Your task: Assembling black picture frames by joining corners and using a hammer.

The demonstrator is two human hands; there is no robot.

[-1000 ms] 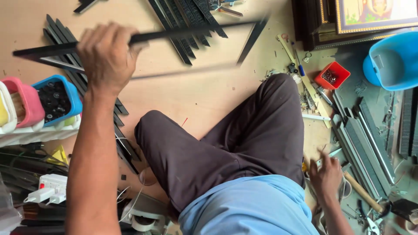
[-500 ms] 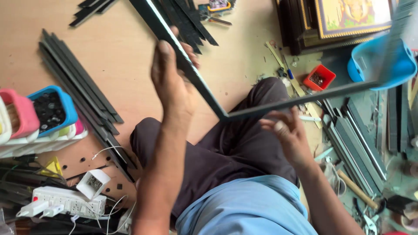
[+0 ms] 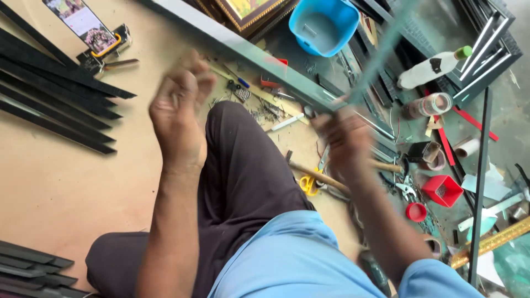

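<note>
We held the long grey frame strip (image 3: 259,58) with the fingers (image 3: 331,118) of our right hand (image 3: 345,140) curled round it, near the corner where a second, blurred strip (image 3: 381,52) rose away toward the top edge of the floor; the grip itself was smeared by motion, so we could not tell how tightly those fingers were pressed. Our left hand (image 3: 176,116) was raised above our knee with its fingers (image 3: 196,74) bunched loosely together, and whether they touched the grey strip behind them we could not tell. The strip ran slantwise from the top of the view down to our right hand, above the tan floor (image 3: 66,182). Below our hands lay our dark trousers (image 3: 243,171) and light blue shirt (image 3: 287,259). Just under the right hand lay a wooden-handled hammer (image 3: 317,176) and yellow-handled scissors (image 3: 306,184). Further right stood a small red box (image 3: 443,190) and a red cap (image 3: 415,212). Near the top edge sat a blue tub (image 3: 323,25), with a white bottle (image 3: 433,69) well to its right. Black moulding strips (image 3: 55,102) lay fanned by the left edge, more of them (image 3: 33,265) in the bottom left corner, and a phone (image 3: 83,23) lay near the top left corner.
</note>
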